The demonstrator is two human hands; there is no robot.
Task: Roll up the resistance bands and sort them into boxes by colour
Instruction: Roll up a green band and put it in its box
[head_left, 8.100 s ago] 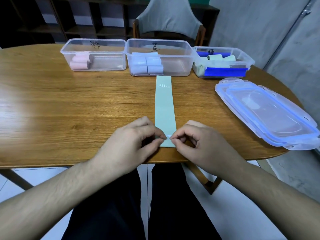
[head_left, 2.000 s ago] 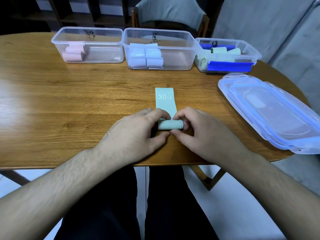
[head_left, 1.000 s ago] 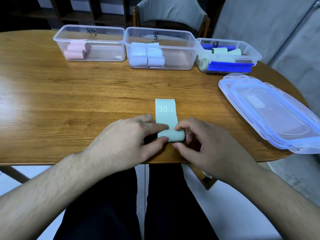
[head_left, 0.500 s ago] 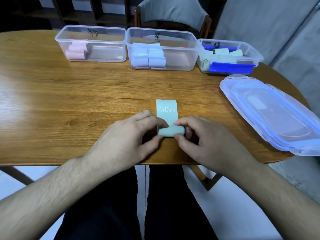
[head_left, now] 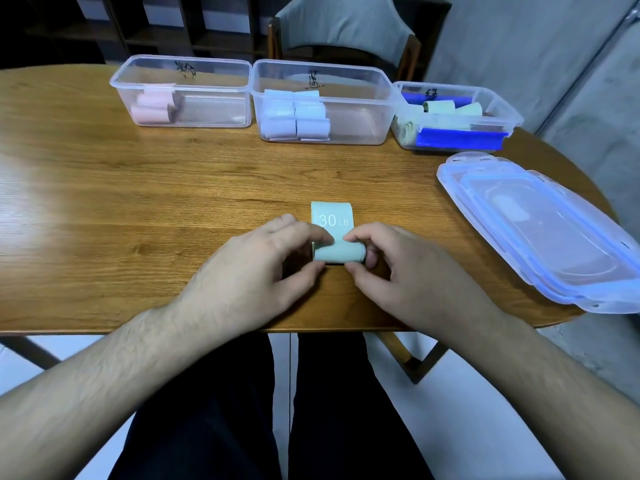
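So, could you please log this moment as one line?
step: rolling | green band: flat tail left | left hand, right hand: pinching roll | box: not yet

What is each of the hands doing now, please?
Left hand: closed, pinching the left end of the green band roll.
Right hand: closed, pinching the right end of the same roll.
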